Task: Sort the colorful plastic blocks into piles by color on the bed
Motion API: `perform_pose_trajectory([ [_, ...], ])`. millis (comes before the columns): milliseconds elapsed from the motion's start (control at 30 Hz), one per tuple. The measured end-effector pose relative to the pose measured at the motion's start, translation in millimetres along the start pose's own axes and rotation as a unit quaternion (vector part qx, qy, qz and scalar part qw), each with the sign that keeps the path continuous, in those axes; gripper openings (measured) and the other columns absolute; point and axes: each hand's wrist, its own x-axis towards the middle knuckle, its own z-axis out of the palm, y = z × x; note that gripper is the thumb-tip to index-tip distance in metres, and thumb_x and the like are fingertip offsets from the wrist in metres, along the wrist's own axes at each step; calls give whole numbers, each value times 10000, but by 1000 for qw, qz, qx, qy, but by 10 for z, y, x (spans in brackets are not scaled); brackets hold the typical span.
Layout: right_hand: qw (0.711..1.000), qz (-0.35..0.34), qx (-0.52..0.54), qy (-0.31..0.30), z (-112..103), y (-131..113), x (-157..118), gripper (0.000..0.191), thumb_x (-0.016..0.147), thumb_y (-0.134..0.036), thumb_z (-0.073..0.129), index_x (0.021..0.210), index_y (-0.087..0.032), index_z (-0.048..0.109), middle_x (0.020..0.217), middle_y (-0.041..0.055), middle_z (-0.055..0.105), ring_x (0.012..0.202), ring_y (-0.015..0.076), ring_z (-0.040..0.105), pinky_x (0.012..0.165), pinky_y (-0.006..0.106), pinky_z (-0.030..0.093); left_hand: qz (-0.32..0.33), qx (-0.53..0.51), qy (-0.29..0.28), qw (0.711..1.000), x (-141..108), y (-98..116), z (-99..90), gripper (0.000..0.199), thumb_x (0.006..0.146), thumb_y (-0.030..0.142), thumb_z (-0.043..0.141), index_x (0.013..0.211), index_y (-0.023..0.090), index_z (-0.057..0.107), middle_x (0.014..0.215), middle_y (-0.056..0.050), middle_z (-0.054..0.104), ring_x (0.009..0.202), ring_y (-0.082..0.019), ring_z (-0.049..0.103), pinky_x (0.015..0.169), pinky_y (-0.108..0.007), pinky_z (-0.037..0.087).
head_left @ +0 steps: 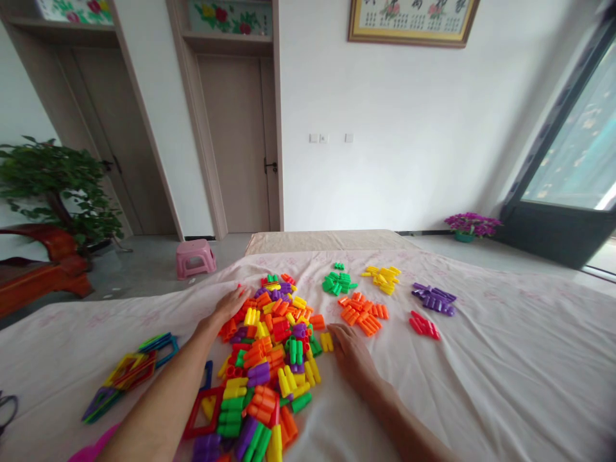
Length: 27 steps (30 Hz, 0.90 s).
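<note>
A heap of plastic building pieces (269, 346) in orange, yellow, green, purple and red, shaped like joined tubes, lies on the cloth-covered surface (505, 385). My left hand (231, 303) rests against the far left side of the heap, its fingers stretched out and partly hidden by the pieces. To the right of the heap, my right hand (347, 346) is low over the cloth with fingers bent at a yellow building piece (326, 342). Beyond it lie sorted groups: green pieces (338, 283), yellow pieces (384, 279), orange pieces (364, 313), purple pieces (434, 299) and red pieces (424, 325).
Magnetic-tile-like frames (129, 372) lie left of my left forearm, and a red square frame (205, 410) touches the heap's near left side. Dark scissor-like handles (7, 410) show at the left edge. A pink stool (196, 258) stands on the floor beyond the surface.
</note>
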Motion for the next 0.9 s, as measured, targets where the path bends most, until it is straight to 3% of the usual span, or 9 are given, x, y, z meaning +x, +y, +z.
perform_pose_trajectory([
  [167, 1000, 10, -10, -10, -9, -29, 2, 468, 970, -112, 449, 1336, -218, 721, 1377, 125, 708, 1277, 278, 635, 1140, 425, 467, 31, -69, -50, 996, -228, 67, 251, 440, 991, 436, 617, 1356, 192, 640, 1382, -119, 670, 1217, -256, 664, 1027, -478, 576],
  [333, 1000, -2, -15, -6, -40, -74, -7, 439, 986, -126, 454, 1315, -208, 732, 1344, 131, 720, 1249, 276, 644, 1122, 409, 474, 56, -90, -82, 991, -598, 166, 183, 531, 985, 488, 463, 1354, 175, 683, 1395, -110, 730, 1322, -264, 657, 1139, -395, 514],
  [467, 1000, 10, -12, 0, -65, -97, -15, 405, 1026, -172, 445, 1309, -200, 734, 1305, 136, 736, 1220, 271, 659, 1090, 396, 494, 74, -61, -40, 995, -945, 286, 2, 610, 971, 510, 400, 1380, 150, 673, 1500, -152, 652, 1442, -296, 555, 1263, -467, 378],
  [600, 1000, 14, -13, 8, -69, -88, -29, 431, 1040, -172, 426, 1376, -193, 697, 1332, 134, 730, 1244, 263, 657, 1106, 391, 487, 127, -20, 22, 991, -1621, 430, -6, 641, 955, 566, 484, 1504, 254, 593, 1646, -100, 507, 1600, -316, 323, 1341, -531, 196],
  [667, 1000, 6, -13, 11, -67, -84, -42, 438, 1048, -180, 416, 1395, -188, 683, 1345, 131, 726, 1256, 258, 652, 1116, 386, 481, 235, 81, 64, 967, -2068, 468, 89, 637, 951, 573, 530, 1546, 348, 552, 1672, -80, 473, 1602, -340, 316, 1321, -586, 223],
  [767, 1000, -22, -10, 11, -71, -99, -74, 441, 1052, -183, 398, 1388, -171, 684, 1344, 128, 728, 1247, 257, 652, 1119, 391, 474, 377, 199, 79, 901, -2634, 472, 274, 787, 863, 654, 646, 1596, 431, 468, 1701, -67, 433, 1571, -373, 351, 1318, -625, 176],
  [833, 999, -48, -12, 6, -81, -123, -103, 442, 1022, -156, 423, 1372, -174, 693, 1350, 118, 726, 1255, 255, 642, 1128, 396, 460, 428, 254, 105, 861, -2815, 464, 357, 851, 839, 692, 657, 1613, 407, 449, 1711, -74, 418, 1576, -383, 324, 1328, -619, 96],
  [900, 998, -65, -19, 1, -96, -156, -131, 461, 964, -118, 477, 1363, -187, 697, 1367, 106, 716, 1275, 251, 624, 1144, 396, 439, 456, 289, 127, 832, -2820, 470, 383, 829, 863, 678, 644, 1614, 384, 456, 1697, -71, 445, 1582, -363, 311, 1337, -580, 52],
])
